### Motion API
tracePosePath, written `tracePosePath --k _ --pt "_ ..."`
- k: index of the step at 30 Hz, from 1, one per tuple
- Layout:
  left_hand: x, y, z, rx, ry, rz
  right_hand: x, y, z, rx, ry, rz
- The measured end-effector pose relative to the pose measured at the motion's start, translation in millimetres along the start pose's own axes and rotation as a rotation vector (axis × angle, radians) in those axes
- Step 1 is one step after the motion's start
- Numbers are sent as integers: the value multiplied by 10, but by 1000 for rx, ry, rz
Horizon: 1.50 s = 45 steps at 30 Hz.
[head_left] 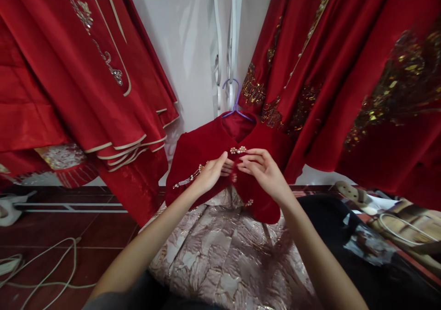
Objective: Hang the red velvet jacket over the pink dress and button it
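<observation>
Red velvet jacket (203, 156) on purple hanger (236, 103); left hand (212, 172) and right hand (263, 170) pinch its front edges below the pearl clasp (238, 150). Best handled with edges level, fabric taut, fingertips close to the fastening.

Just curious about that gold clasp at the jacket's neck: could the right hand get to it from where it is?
Probably yes. The right hand rests on the jacket front, its fingertips just below the clasp, with nothing between them.

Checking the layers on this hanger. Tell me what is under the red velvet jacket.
Below the red velvet jacket a pale pink and gold brocade skirt spreads out. Its upper part is covered by the jacket, where the left hand and right hand pinch the front edges.
</observation>
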State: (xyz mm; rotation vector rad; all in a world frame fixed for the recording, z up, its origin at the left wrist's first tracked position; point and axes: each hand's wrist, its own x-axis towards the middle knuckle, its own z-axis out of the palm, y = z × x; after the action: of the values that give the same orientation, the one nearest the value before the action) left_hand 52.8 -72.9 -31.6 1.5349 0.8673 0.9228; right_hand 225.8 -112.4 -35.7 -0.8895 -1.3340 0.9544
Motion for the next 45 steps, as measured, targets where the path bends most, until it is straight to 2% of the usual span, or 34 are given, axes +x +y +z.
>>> tracePosePath --k 3,6,10,14,18,20,22,26,29,32,35,39,45 --pt "-54 -28 -64 -26 85 -76 29 79 121 64 -91 2" --pt "-100 -134 -93 20 60 -45 27 203 193 23 -100 -25" --pt "-116 -271 -91 87 38 72 -43 310 208 -130 -37 -86" --pt "-79 -266 -86 77 86 86 -136 362 219 -395 23 -113" --pt "-64 -177 -76 -27 49 114 -178 414 290 -375 60 -79" --pt "-71 -154 -109 4 26 147 -178 421 303 -352 84 -73" --pt "-82 -161 -187 144 89 201 -170 412 282 -348 114 -74" --pt "-112 -244 -383 606 343 298 -147 376 189 -373 145 -82" --pt "-138 -314 -438 830 376 288 -141 342 155 -346 145 -62" --pt "-142 -371 -405 919 428 279 -150 308 171 -245 137 -21" --pt "-128 -424 -362 913 456 269 -163 302 190 -192 130 -14" --pt "-122 -463 -362 847 485 255 -163 344 173 -245 141 -97" --pt "-63 -429 -421 314 453 163 -38 422 244 -274 52 -175"
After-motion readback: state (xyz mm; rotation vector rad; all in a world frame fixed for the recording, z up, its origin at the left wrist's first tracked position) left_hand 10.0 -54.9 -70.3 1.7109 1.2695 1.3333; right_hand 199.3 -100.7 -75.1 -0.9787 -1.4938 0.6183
